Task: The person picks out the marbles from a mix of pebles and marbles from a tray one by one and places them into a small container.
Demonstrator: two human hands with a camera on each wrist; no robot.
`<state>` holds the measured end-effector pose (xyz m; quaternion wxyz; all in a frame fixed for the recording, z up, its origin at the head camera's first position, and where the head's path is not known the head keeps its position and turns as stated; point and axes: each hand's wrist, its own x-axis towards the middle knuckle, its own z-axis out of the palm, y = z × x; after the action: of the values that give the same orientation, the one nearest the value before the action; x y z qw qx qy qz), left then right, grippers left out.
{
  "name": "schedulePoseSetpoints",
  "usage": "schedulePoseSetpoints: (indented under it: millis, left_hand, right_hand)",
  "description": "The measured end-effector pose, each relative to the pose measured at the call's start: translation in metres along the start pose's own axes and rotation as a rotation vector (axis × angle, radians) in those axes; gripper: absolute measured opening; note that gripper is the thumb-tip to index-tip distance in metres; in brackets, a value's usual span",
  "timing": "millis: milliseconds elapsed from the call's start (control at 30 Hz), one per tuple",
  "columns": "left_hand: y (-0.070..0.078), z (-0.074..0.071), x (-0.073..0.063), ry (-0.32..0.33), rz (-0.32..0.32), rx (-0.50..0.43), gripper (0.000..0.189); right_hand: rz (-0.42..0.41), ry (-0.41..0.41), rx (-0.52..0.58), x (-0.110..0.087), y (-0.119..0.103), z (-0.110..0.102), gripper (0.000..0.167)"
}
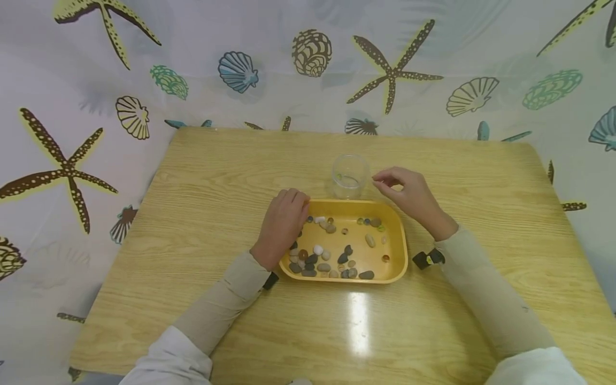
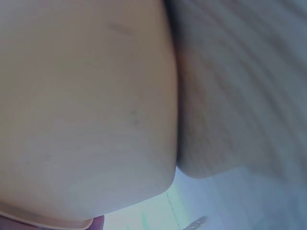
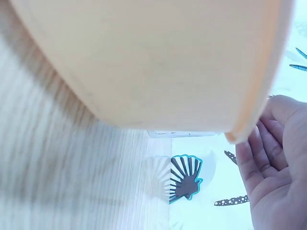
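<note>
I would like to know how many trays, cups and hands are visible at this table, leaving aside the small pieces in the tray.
Yellow tray: 1
Clear cup: 1
Left hand and right hand: 2
Total: 4

Soft-lit head view, glare on table (image 1: 423,331); left wrist view dim, blurred; right wrist view washed-out.

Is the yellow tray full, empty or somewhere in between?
Partly filled: in the head view, pebbles and marbles lie scattered in the yellow tray, with bare floor showing between them.
</note>
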<state>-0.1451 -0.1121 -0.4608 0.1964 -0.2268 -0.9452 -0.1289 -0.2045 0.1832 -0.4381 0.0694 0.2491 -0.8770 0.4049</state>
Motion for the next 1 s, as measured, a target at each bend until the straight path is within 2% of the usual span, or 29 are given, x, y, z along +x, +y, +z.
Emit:
schedulePoseSetpoints:
  millis: [233,467,700,1000]
  left_hand:
    - [0.0,-0.002,0.0,-0.005,-0.003,0.001,0.014]
    - [0.001,-0.002,0.001,-0.009,-0.013,-0.005,0.015]
    - [0.001,-0.001,0.001,-0.012,-0.019,-0.008,0.014]
    - [0.002,-0.002,0.001,-0.016,-0.02,-0.008,0.014]
  right_hand:
    - [-0.01,-0.049,-0.028,-0.015,-0.009,-0.009,0.017]
    - [-0.029,-0.16,-0.075,-0.026,-0.021,-0.015,0.016]
    - [-0.035,-0.307,-0.086,-0.032,-0.039,-0.019,0.012]
    - [0.006,-0.553,-0.166,-0.035,-0.053,-0.012,0.011]
